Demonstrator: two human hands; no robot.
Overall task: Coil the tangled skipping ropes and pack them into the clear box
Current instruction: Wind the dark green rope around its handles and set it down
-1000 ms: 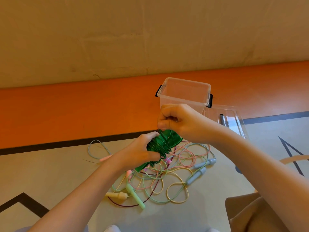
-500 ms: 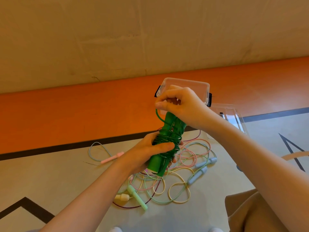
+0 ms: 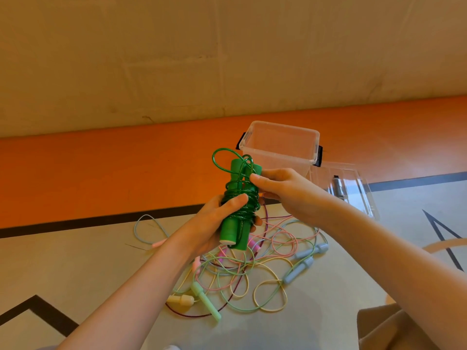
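Note:
A green skipping rope (image 3: 238, 198) has its cord wound round its two green handles, held upright above the floor. My left hand (image 3: 219, 221) grips the lower half of this bundle. My right hand (image 3: 280, 189) pinches the upper part from the right, where a loose loop of cord sticks up. Behind it stands the clear box (image 3: 279, 145), open and with nothing visible inside. On the floor below lies a tangle of pastel ropes (image 3: 252, 271) in pink, yellow, mint and blue.
The clear lid (image 3: 346, 188) lies flat to the right of the box. A mint handle (image 3: 206, 301), a cream handle (image 3: 180, 299) and grey-blue handles (image 3: 299, 270) lie at the tangle's edges. An orange floor band runs along the wall behind.
My right hand came down from the top of the bundle to its upper right side. A loop of green cord now stands free above the handles. The bundle sits more upright.

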